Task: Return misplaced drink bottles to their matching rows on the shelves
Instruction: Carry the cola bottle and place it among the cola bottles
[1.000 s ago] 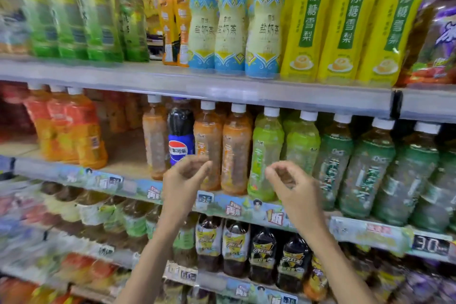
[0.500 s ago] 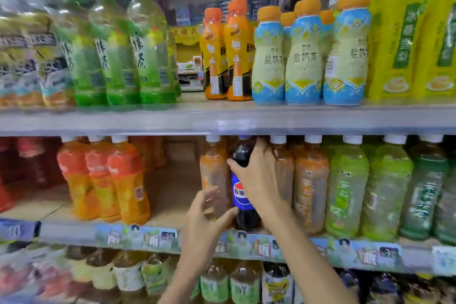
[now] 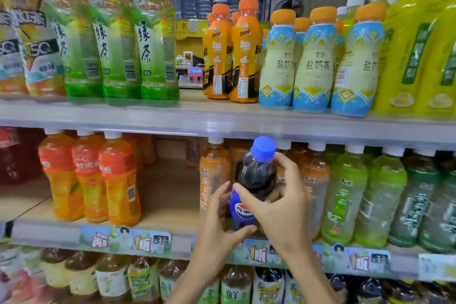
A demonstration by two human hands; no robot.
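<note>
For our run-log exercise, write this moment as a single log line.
step: removing misplaced cola bottle | left hand: gripping base | right hand: gripping upper body | location: middle shelf, amber tea row

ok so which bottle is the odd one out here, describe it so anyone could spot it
Look at the middle shelf, in the row of pale amber tea bottles with white caps. The cola bottle sits there, gripped by both hands, left and right. It alone has dark liquid, a blue cap and a blue label.

Lower half of cola bottle point(image 3: 256, 175) hidden behind right hand point(image 3: 278, 207) and left hand point(image 3: 219, 224). Left of it, far-left bottles point(image 3: 22, 39) blurred, labels unreadable, cut by frame edge.
</note>
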